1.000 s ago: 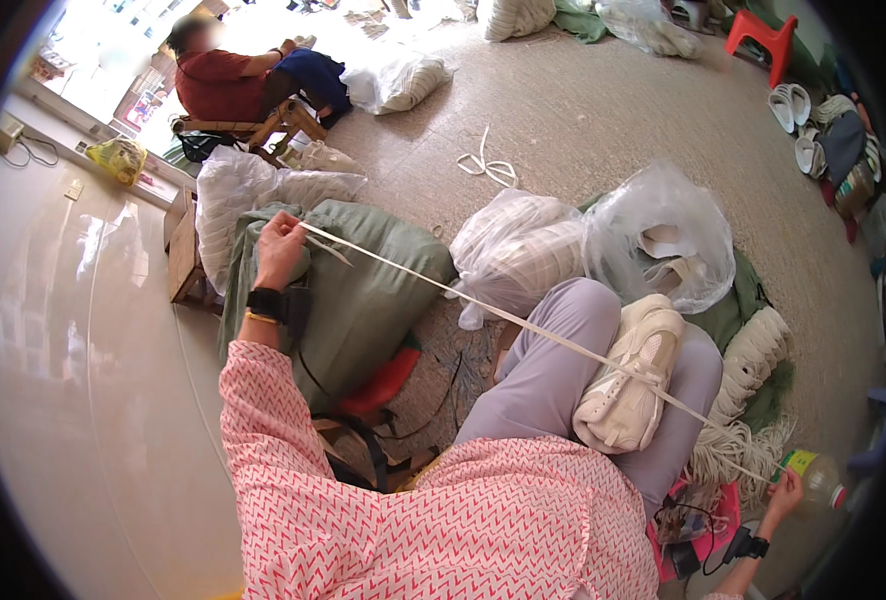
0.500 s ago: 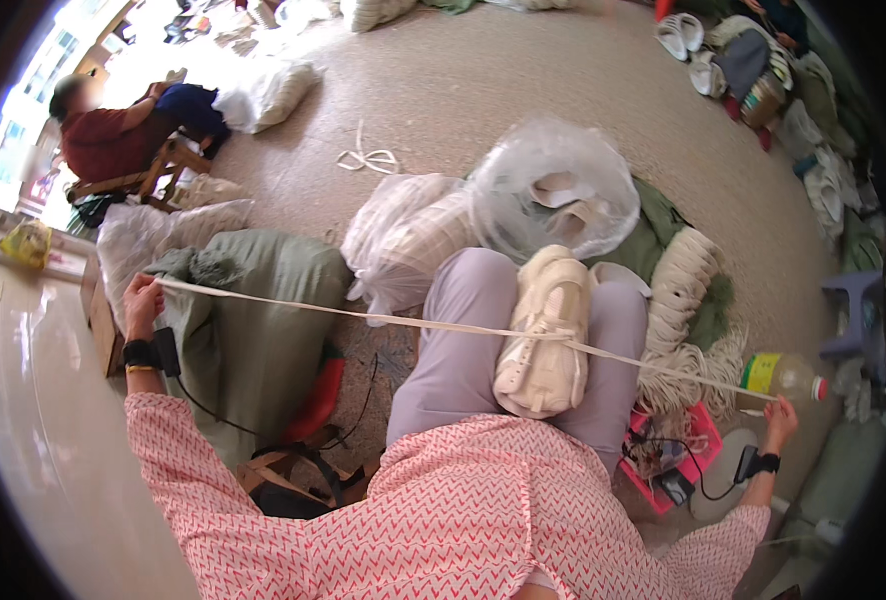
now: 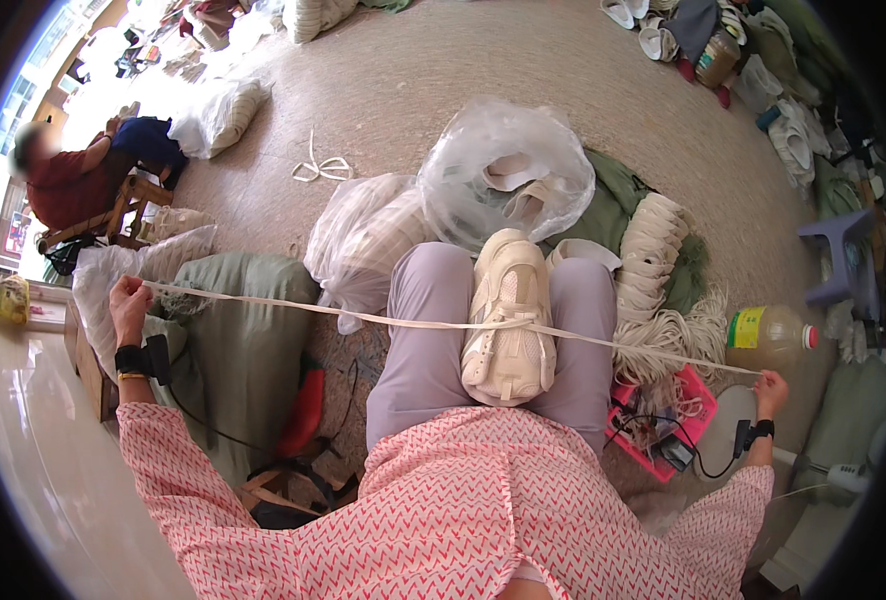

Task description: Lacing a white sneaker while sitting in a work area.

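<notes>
A cream-coloured shoe (image 3: 508, 330) rests between my thighs, its heel end toward my body. From its middle a flat cream shoelace (image 3: 363, 315) runs out taut to both sides. My left hand (image 3: 129, 308), far out on the left, pinches one lace end. Out on the right, my right hand (image 3: 770, 392) pinches the other end. Where the lace crosses the shoe, it appears wrapped or crossed over itself; I cannot tell exactly how.
Around my knees are a clear bag (image 3: 438, 165) with shoe parts, a white bag (image 3: 358, 235), and stacked shoe uppers (image 3: 651, 255). A lace bundle (image 3: 678, 335), pink basket (image 3: 698, 405) and bottle (image 3: 768, 336) are right. A co-worker (image 3: 63, 185) sits far left.
My view has shifted, so the surroundings sit further left in the picture. The shoe has turned more upright between my thighs. Both hands still hold the lace stretched.
</notes>
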A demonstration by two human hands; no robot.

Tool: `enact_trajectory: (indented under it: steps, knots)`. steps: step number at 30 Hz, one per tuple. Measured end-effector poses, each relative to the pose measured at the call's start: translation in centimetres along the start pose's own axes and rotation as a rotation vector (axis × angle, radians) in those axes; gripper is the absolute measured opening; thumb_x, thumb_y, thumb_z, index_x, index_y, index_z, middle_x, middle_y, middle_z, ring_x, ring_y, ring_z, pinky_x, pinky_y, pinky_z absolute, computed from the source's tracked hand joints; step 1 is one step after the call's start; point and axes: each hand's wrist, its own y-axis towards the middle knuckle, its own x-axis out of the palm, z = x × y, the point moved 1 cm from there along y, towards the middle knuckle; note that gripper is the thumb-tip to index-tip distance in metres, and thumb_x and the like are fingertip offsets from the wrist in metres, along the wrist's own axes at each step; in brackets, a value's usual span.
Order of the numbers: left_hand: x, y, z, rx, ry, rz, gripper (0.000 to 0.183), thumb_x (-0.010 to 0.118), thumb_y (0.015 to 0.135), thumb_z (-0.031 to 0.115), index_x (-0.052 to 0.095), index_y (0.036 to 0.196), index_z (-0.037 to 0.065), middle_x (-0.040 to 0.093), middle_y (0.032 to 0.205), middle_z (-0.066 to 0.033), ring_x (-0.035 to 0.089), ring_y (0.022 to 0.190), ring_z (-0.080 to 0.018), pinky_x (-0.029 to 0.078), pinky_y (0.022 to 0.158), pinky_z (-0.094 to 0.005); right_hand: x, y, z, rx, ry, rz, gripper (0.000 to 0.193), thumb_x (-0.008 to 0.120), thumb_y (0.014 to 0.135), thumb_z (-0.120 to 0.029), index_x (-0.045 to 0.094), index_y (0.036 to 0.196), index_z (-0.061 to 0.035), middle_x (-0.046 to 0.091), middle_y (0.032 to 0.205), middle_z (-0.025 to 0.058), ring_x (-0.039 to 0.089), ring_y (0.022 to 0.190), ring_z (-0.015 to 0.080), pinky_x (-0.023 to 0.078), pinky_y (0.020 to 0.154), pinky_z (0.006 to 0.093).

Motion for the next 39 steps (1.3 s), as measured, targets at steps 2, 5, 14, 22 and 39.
enact_trajectory:
  steps: [2, 5, 14, 22, 39]
  knots:
    - [2.7, 0.5, 0.6, 0.024, -0.008, -0.029, 0.005, 0.066, 0.091, 0.003, 0.061, 0.090, 0.002, 0.062, 0.075, -0.0013, 0.058, 0.062, -0.0087, 0.048, 0.056, -0.0240, -1.1, -0.1, 0.4, 0.017, -0.086, 0.006, 0.008, 0.066, 0.095, -0.005, 0.073, 0.094, -0.0008, 0.070, 0.074, 0.0068, 0.069, 0.060, 0.0152, 0.058, 0.054, 0.0289]
    - [4.7, 1.2, 3.0, 0.066, -0.001, -0.093, 0.004, 0.065, 0.090, 0.002, 0.061, 0.089, 0.001, 0.063, 0.074, -0.0036, 0.059, 0.061, -0.0101, 0.048, 0.056, -0.0248, -0.2, -1.0, 0.4, 0.068, -0.143, -0.046, 0.016, 0.064, 0.097, -0.009, 0.068, 0.083, -0.0013, 0.067, 0.068, 0.0071, 0.066, 0.053, 0.0167, 0.055, 0.047, 0.0305]
    - [4.1, 3.6, 11.8, 0.342, 0.007, 0.164, 0.007, 0.062, 0.092, 0.005, 0.066, 0.092, 0.000, 0.066, 0.076, -0.0027, 0.058, 0.066, -0.0099, 0.047, 0.059, -0.0273, -1.7, 0.2, -4.7, 0.304, 0.486, -0.069, 0.025, 0.065, 0.101, -0.022, 0.063, 0.083, -0.0041, 0.069, 0.077, 0.0081, 0.067, 0.063, 0.0163, 0.057, 0.054, 0.0295]
    - [18.8, -17.4, 12.2, -0.215, -0.085, -1.102, 0.007, 0.073, 0.087, 0.005, 0.071, 0.086, -0.001, 0.073, 0.080, -0.0074, 0.071, 0.073, -0.0153, 0.057, 0.068, -0.0290, 7.9, -20.7, -31.4, 0.319, 0.842, -0.926, 0.014, 0.071, 0.097, -0.007, 0.070, 0.108, 0.0016, 0.073, 0.094, 0.0073, 0.070, 0.082, 0.0148, 0.060, 0.075, 0.0286]
    - [26.0, -27.0, 21.0, -0.039, -0.608, -1.212, 0.015, 0.068, 0.097, -0.003, 0.054, 0.095, 0.002, 0.074, 0.097, -0.0111, 0.074, 0.091, -0.0160, 0.062, 0.080, -0.0304, 15.5, -26.4, -45.4, -0.375, 0.603, -0.965, 0.020, 0.059, 0.104, -0.003, 0.070, 0.118, 0.0073, 0.075, 0.092, 0.0094, 0.073, 0.075, 0.0122, 0.062, 0.071, 0.0273]
